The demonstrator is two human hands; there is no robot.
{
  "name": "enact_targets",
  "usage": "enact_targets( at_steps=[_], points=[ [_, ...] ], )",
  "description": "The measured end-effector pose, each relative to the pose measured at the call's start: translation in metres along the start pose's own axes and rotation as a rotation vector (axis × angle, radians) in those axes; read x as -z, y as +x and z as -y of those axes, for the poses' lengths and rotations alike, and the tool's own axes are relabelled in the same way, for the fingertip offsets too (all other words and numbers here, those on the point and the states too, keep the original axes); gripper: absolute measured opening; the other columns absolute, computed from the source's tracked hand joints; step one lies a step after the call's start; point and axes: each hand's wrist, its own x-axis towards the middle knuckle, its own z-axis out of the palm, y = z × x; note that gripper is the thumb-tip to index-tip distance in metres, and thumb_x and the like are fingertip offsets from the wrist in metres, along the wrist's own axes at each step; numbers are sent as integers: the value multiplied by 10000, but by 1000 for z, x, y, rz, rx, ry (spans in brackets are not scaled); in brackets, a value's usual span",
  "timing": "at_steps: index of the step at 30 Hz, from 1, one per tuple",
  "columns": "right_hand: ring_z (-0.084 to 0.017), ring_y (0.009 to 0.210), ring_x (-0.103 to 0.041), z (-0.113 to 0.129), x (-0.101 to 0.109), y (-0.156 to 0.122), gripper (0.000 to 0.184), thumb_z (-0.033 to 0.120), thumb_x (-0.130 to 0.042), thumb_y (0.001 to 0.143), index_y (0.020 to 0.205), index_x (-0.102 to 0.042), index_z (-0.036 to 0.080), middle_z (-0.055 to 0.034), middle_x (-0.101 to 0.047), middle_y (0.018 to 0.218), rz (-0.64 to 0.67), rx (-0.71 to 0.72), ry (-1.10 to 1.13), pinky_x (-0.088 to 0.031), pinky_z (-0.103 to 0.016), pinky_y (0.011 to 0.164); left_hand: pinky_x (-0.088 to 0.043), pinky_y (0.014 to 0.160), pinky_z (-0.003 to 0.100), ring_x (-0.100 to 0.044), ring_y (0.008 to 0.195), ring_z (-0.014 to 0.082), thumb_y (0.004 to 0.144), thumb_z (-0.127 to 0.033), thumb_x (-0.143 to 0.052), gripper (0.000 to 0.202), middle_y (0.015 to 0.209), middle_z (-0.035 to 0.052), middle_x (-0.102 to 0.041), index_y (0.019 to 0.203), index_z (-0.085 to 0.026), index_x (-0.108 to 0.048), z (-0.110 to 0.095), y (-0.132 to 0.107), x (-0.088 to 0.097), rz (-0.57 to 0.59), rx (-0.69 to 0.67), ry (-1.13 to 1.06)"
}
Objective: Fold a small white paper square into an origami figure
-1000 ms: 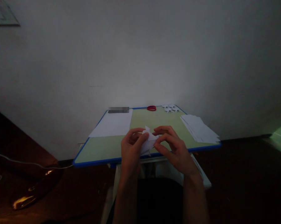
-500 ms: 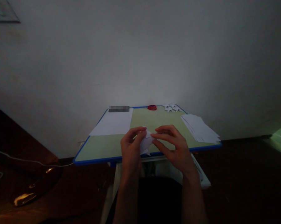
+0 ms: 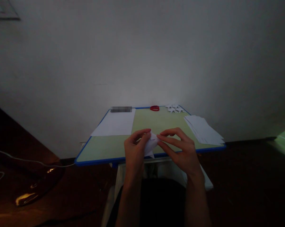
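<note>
A small folded piece of white paper [image 3: 151, 146] is held between my two hands, just above the near edge of the table. My left hand [image 3: 135, 145] pinches its upper left part between thumb and fingers. With thumb and fingertips, my right hand [image 3: 180, 148] grips the paper's right corner. A pointed flap hangs down at the bottom of the paper. The folds between my fingers are partly hidden, and the view is dim.
The blue-edged, light green table [image 3: 104, 149] stands against the wall. On it lie a large white sheet [image 3: 117, 124], a blurred dark bar [image 3: 121, 109], red-handled scissors [image 3: 154, 108], several small folded paper pieces [image 3: 175, 109] and a stack of white paper [image 3: 202, 130]. A white cable [image 3: 38, 164] runs at the left.
Both hands and the folded paper have shifted slightly to the right. My grip on the paper looks the same.
</note>
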Motion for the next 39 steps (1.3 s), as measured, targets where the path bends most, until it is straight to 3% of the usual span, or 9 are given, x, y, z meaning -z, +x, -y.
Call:
enact_targets(
  at_steps=[7,11,14,17,21,26,31,35,39],
  points=[
    [-229,964,-633,0,5,0,296,133,-764,895,1145,-754,290,-40,-707,1009,23,37,-23,-518,-439,844,-484,681,233,-658,773,159,723,-314,-788,211,853,66,-787,867,-166,-832,-5,2,5,95,40,21],
    [-222,974,-636,0,10,-2,340,118,-783,876,1171,-750,283,-45,-690,1038,6,-2,-13,-529,-414,831,-478,679,251,-659,812,185,796,-313,-659,302,926,96,-785,983,-146,-828,-9,3,12,276,92,-1],
    [-209,960,-643,0,14,-3,349,108,-786,872,1167,-752,292,-37,-689,1049,-27,-15,14,-537,-391,813,-506,737,277,-675,890,215,714,-176,-586,419,991,98,-785,1065,-158,-814,-10,3,20,432,40,-52],
    [-201,948,-650,0,17,-4,366,103,-785,872,1173,-749,310,-28,-687,1057,-60,-6,48,-540,-376,798,-529,773,294,-687,951,231,680,-96,-587,543,1099,87,-775,1178,-202,-777,-10,2,28,550,-8,-42],
    [-196,938,-661,2,19,-4,388,106,-785,873,1185,-743,333,-19,-686,1051,-87,3,68,-541,-361,778,-546,749,293,-702,949,227,777,-100,-640,524,1224,92,-740,1269,-253,-728,-11,0,34,661,-67,-12],
    [-196,941,-673,4,18,-4,373,94,-785,869,1163,-751,320,-22,-694,1046,-100,-6,121,-546,-361,793,-534,832,311,-685,964,216,815,-138,-765,388,1080,73,-734,1177,-278,-764,-9,-2,26,555,-328,91],
    [-205,936,-677,5,17,-5,343,108,-798,862,1139,-759,306,-29,-708,1034,-113,-12,198,-550,-365,790,-488,714,278,-597,802,165,844,-189,-764,236,882,32,-597,1065,-267,-791,-8,-4,16,432,-676,217],
    [-208,901,-676,7,19,-7,310,135,-806,862,1117,-767,307,-31,-714,1007,-128,-6,249,-555,-361,751,-504,791,311,-574,904,179,881,-234,-740,167,1031,51,-536,1037,-269,-787,-10,-6,15,371,-821,282],
    [-214,900,-669,6,21,-8,266,171,-804,870,1096,-772,308,-40,-714,995,-139,-32,288,-561,-369,744,-522,838,350,-603,1017,211,896,-176,-714,179,1172,80,-611,1052,-254,-755,-14,-6,18,460,-891,357]
  ],
)
